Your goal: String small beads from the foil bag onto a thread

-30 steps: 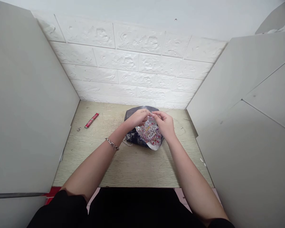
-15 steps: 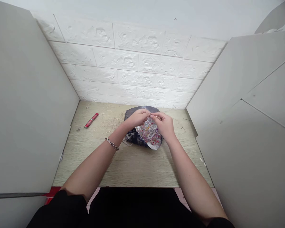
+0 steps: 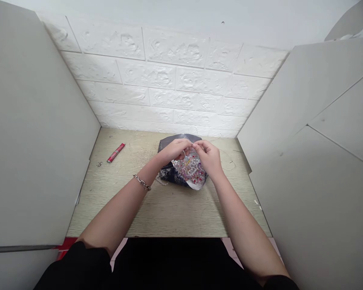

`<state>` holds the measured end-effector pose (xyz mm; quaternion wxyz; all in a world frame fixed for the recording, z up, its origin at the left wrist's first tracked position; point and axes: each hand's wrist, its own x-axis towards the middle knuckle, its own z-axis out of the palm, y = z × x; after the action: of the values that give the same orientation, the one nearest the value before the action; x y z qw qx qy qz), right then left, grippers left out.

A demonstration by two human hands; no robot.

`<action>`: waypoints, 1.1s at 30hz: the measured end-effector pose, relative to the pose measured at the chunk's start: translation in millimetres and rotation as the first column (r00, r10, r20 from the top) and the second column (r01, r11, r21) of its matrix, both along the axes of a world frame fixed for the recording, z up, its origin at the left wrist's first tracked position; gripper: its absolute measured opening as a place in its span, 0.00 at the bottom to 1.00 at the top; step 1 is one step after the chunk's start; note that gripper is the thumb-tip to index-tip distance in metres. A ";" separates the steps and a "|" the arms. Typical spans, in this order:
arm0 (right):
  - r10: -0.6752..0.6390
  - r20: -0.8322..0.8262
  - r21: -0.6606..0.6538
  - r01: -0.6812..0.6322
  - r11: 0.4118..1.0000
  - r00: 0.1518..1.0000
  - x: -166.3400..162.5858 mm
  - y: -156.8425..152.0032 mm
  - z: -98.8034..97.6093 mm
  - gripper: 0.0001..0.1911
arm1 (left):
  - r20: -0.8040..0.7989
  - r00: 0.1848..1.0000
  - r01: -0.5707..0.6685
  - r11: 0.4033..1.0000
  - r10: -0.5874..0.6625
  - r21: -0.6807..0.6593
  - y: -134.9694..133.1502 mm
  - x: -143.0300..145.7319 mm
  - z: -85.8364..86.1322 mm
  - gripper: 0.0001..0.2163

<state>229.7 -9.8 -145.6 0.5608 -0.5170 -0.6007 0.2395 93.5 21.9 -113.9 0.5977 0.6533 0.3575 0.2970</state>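
Note:
My left hand [image 3: 178, 149] and my right hand [image 3: 208, 156] meet at their fingertips above an open bag [image 3: 172, 176], dark blue with a pale pattern and a silvery lining. Both are closed in a pinch. Whatever lies between the fingertips is too small to make out. Inside the bag are many small beads [image 3: 191, 171], pink, red, white and clear, with a yellow piece among them. A short string of white beads [image 3: 161, 181] lies on the table at the bag's left side.
On the left of the wooden table [image 3: 175, 217] lies a red tube [image 3: 115, 152], with a small metal piece [image 3: 99, 164] near it. A thin thread [image 3: 232, 162] lies to the right. Grey panels [image 3: 36, 133] flank the table; a white brick-patterned wall [image 3: 163, 76] stands behind.
The fingers of my left hand have spread slightly below the pinch, and my right fingertips have shifted a little. The bag and the tube stay in place.

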 end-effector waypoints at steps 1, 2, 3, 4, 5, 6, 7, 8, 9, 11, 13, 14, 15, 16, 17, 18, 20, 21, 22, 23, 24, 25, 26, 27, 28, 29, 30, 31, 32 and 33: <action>0.012 -0.018 -0.001 -0.013 1.000 1.000 -0.7 0.0 0.3 0.09 | 0.008 1.000 0.018 1.000 -0.018 0.008 0.0 -0.5 -0.1 0.09; 0.027 -0.050 -0.008 -0.027 1.000 0.998 -1.6 0.1 0.8 0.09 | 0.027 0.999 0.036 0.999 -0.036 0.011 0.0 -1.1 -0.4 0.09; 0.044 -0.103 -0.023 -0.046 0.999 0.994 -2.5 0.3 1.4 0.09 | 0.055 0.997 0.051 0.999 -0.051 0.009 0.0 -1.6 -0.8 0.09; 0.064 -0.182 -0.044 -0.073 0.996 0.981 -3.6 0.5 2.2 0.09 | 0.083 0.995 0.060 0.998 -0.061 0.005 0.1 -2.0 -1.2 0.09; 0.088 -0.288 -0.069 -0.113 0.991 0.953 -4.6 0.7 3.2 0.09 | 0.104 0.993 0.063 0.998 -0.063 0.001 0.3 -2.4 -1.8 0.08; 0.117 -0.413 -0.097 -0.171 0.981 0.903 -5.4 0.9 4.3 0.08 | 0.117 0.991 0.059 0.998 -0.059 0.001 0.5 -2.6 -2.3 0.08; 0.141 -0.539 -0.119 -0.241 0.963 0.830 -6.0 1.0 5.4 0.08 | 0.123 0.991 0.050 0.999 -0.050 0.004 0.8 -2.6 -2.9 0.08; 0.155 -0.650 -0.134 -0.313 0.940 0.744 -6.2 1.1 6.5 0.07 | 0.128 0.991 0.039 0.999 -0.040 0.010 1.0 -2.5 -3.4 0.07; 0.157 -0.735 -0.140 -0.374 0.917 0.660 -6.2 1.2 7.5 0.07 | 0.134 0.991 0.027 1.000 -0.029 0.016 1.3 -2.3 -3.8 0.07; 0.136 -0.827 -0.152 -0.449 0.881 0.546 -5.3 1.4 8.6 0.08 | 0.148 0.989 0.010 1.000 -0.013 0.020 1.6 -1.8 -4.1 0.06; 0.103 -0.864 -0.160 -0.463 0.872 0.493 -4.2 1.9 8.4 0.09 | 0.150 0.989 0.001 1.000 -0.004 0.016 1.5 -1.2 -3.9 0.06; 0.094 -0.876 -0.160 -0.468 0.869 0.474 -3.9 2.3 8.0 0.09 | 0.143 0.990 -0.003 1.000 0.002 0.012 1.3 -0.9 -3.6 0.06; 0.092 -0.886 -0.155 -0.476 0.866 0.455 -3.7 2.6 7.4 0.08 | 0.132 0.991 -0.010 1.000 0.008 0.009 0.9 -0.6 -3.1 0.06; 0.093 -0.895 -0.148 -0.488 0.860 0.436 -3.6 2.9 6.8 0.07 | 0.120 0.993 -0.016 1.000 0.015 0.009 0.4 -0.4 -2.6 0.06; 0.099 -0.903 -0.140 -0.503 0.853 0.419 -3.7 3.1 6.3 0.06 | 0.109 0.994 -0.022 1.000 0.021 0.011 -0.1 -0.2 -2.1 0.07; 0.105 -0.909 -0.132 -0.520 0.844 0.402 -3.9 3.0 6.0 0.07 | 0.099 0.995 -0.027 1.000 0.025 0.015 -0.8 -0.1 -1.4 0.07; 0.114 -0.921 -0.121 -0.553 0.824 0.372 -4.1 2.3 6.0 0.11 | 0.084 0.996 -0.032 0.999 0.030 0.024 -2.1 0.1 -0.1 0.07; 0.117 -0.927 -0.115 -0.568 0.815 0.357 -4.1 1.8 6.3 0.12 | 0.076 0.997 -0.035 0.999 0.033 0.027 -2.8 0.2 0.4 0.07; 0.118 -0.932 -0.110 -0.579 0.807 0.342 -4.0 1.3 6.6 0.14 | 0.067 0.997 -0.038 0.999 0.036 0.031 -3.3 0.4 0.9 0.07; 0.114 -0.937 -0.108 -0.584 0.804 0.330 -3.7 0.9 7.0 0.15 | 0.056 0.998 -0.039 0.999 0.037 0.037 -3.7 0.6 1.2 0.06; 0.105 -0.941 -0.111 -0.584 0.804 0.323 -3.4 0.6 7.2 0.15 | 0.043 0.998 -0.039 0.998 0.037 0.045 -3.9 0.8 1.2 0.06; 0.094 -0.942 -0.117 -0.581 0.805 0.321 -3.0 0.6 7.4 0.15 | 0.029 0.999 -0.039 0.998 0.038 0.056 -3.8 1.2 1.0 0.07; 0.086 -0.942 -0.125 -0.580 0.805 0.323 -2.6 0.7 7.3 0.15 | 0.013 0.999 -0.041 0.997 0.040 0.069 -3.5 1.6 0.4 0.07; 0.083 -0.941 -0.131 -0.580 0.804 0.327 -2.3 1.0 7.1 0.14 | -0.004 0.999 -0.044 0.996 0.044 0.084 -3.0 2.1 -0.3 0.07; 0.084 -0.939 -0.135 -0.582 0.802 0.333 -2.1 1.4 6.7 0.13 | -0.020 0.999 -0.048 0.994 0.050 0.099 -2.4 2.5 -1.2 0.08; 0.086 -0.937 -0.137 -0.584 0.800 0.338 -2.0 1.9 6.3 0.12 | -0.034 0.998 -0.050 0.992 0.055 0.114 -1.7 2.9 -2.2 0.09; 0.089 -0.935 -0.138 -0.586 0.798 0.343 -2.0 2.3 5.7 0.12 | -0.045 0.997 -0.050 0.991 0.056 0.127 -1.0 3.3 -3.2 0.09; 0.092 -0.933 -0.139 -0.585 0.799 0.347 -2.0 2.7 5.1 0.11 | -0.053 0.997 -0.045 0.989 0.053 0.139 -0.4 3.5 -4.0 0.10; 0.093 -0.932 -0.139 -0.583 0.800 0.350 -2.2 3.0 4.6 0.11 | -0.059 0.997 -0.039 0.988 0.048 0.148 0.0 3.7 -4.7 0.10; 0.094 -0.931 -0.139 -0.582 0.801 0.352 -2.3 3.2 4.0 0.10 | -0.062 0.997 -0.034 0.987 0.045 0.156 0.3 3.9 -5.2 0.10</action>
<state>227.4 -6.6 -141.6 0.5884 -0.2826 -0.2338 0.7206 97.4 22.2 -119.1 0.5272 0.6998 0.3657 0.3140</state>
